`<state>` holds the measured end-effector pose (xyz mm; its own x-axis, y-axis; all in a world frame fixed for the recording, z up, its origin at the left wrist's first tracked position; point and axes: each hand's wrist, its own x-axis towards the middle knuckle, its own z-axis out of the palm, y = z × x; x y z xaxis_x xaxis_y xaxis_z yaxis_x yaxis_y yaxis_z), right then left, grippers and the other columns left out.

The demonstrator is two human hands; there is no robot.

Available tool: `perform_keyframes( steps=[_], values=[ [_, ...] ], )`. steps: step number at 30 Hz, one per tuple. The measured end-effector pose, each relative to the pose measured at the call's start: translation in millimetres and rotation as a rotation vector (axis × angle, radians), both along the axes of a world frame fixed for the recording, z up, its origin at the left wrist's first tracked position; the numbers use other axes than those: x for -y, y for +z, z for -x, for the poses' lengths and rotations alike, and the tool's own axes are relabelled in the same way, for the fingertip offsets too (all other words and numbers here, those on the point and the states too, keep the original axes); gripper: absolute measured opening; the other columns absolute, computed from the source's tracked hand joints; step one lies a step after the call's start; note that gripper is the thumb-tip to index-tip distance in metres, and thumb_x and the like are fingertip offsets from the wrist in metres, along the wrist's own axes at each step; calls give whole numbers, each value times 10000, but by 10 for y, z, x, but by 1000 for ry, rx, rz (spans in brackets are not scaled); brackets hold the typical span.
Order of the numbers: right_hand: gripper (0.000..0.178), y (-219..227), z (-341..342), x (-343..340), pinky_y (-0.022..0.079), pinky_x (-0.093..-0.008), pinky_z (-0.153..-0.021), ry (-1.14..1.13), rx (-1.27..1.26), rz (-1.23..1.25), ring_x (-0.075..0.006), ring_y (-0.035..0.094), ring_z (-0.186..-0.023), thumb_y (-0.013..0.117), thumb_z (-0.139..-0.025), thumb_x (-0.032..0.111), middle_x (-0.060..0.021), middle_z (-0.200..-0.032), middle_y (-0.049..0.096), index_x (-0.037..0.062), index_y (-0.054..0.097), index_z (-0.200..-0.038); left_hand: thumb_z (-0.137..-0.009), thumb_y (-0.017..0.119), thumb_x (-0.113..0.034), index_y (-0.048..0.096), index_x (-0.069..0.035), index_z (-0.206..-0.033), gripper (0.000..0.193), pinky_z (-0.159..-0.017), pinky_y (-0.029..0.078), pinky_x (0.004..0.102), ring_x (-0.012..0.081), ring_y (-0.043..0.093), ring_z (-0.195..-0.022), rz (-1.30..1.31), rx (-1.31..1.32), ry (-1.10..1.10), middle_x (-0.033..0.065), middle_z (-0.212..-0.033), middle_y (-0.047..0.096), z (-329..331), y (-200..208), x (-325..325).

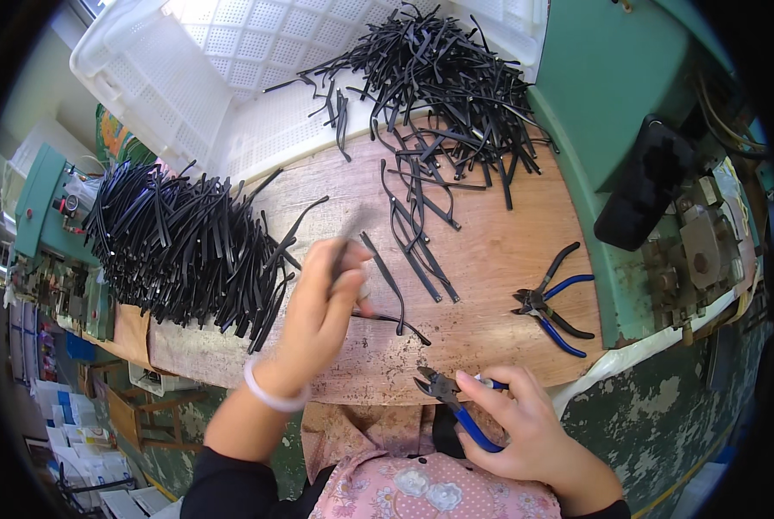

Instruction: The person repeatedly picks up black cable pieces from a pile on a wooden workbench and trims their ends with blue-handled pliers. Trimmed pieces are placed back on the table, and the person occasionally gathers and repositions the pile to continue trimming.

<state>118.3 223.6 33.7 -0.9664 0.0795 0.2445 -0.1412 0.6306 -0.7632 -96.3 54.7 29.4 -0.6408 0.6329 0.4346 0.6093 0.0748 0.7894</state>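
Note:
My left hand (pixel 319 303), a pale band at its wrist, is raised over the middle of the table. Its fingers are closed on a dark, thin piece smeared by motion, which looks like an eyeglass temple (pixel 349 233). Beside that hand, a few loose black temples (pixel 390 277) lie on the wood. At the table's front edge my right hand (pixel 525 426) grips blue-handled side cutters (pixel 443 389). Their jaws point up and left, slightly apart, with nothing seen between them.
Left stands a dense pile of black temples (pixel 179 246); a looser heap (pixel 443 82) spills from a white perforated crate (pixel 270 130). A second pair of cutters (pixel 538 303) lies on the wooden table (pixel 508 251) at right. Green machines (pixel 582 104) flank it; a black phone (pixel 651 182) leans on one.

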Motion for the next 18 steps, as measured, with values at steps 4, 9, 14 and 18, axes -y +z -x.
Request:
perform_keyframes(
  steps=[4, 9, 14, 18],
  values=[
    [732, 43, -18, 1, 475, -370, -760, 13, -3, -10, -272, 556, -834, 777, -641, 121, -132, -1100, 504, 164, 556, -1337, -812, 619, -71, 583, -73, -1052, 243, -645, 535, 303, 238, 647, -720, 654, -598, -145, 74, -1088, 592, 407, -165, 11],
    [730, 33, -30, -4, 486, -352, -743, 30, 8, -39, -272, 553, -832, 779, -640, 119, -134, -1104, 505, 157, 556, -1335, -777, 643, -32, 579, -73, -1001, 237, -622, 539, 335, 268, 658, -702, 652, -632, -145, 51, -1003, 658, 423, -239, -20],
    [708, 9, -4, -5, 489, -335, -721, 13, 13, -4, -257, 554, -817, 776, -654, 117, -132, -1105, 508, 155, 563, -1328, -844, 607, -8, 548, -57, -1026, 198, -611, 517, 346, 276, 646, -667, 622, -412, 37, 89, -805, 675, 187, -256, -16],
    [692, 1, 1, 9, 483, -345, -740, -6, 27, -9, -264, 549, -840, 773, -663, 118, -133, -1111, 508, 154, 568, -1323, -1011, 490, -210, 526, -37, -986, 178, -467, 400, 233, 77, 468, -504, 120, 432, 17, -7, -732, 603, -102, -185, -72]
  ],
)
